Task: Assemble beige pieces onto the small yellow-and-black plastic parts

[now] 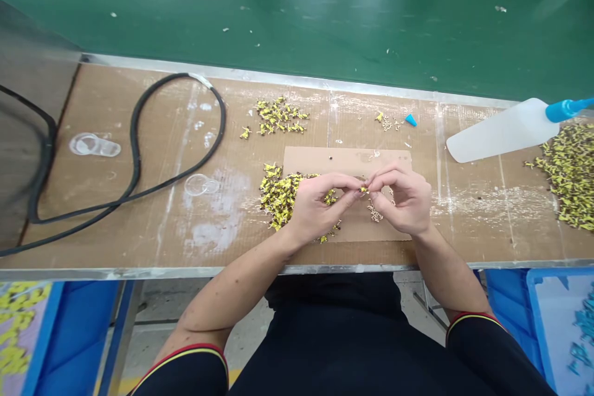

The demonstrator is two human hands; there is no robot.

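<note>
Pinching one tiny yellow part (363, 189) between both hands' fingertips, left hand (315, 207) and right hand (404, 198) meeting over the cardboard sheet (343, 162) near the bench's front edge. Part sits right at the tips, clamped from both sides. Too small to tell which way it points. Yellow pile (278, 195) lies just left.

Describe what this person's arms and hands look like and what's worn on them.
Both arms are bare from the short sleeves down. The left sleeve and right sleeve are black with a red and yellow cuff edge. The left hand and right hand wear no gloves.
</note>
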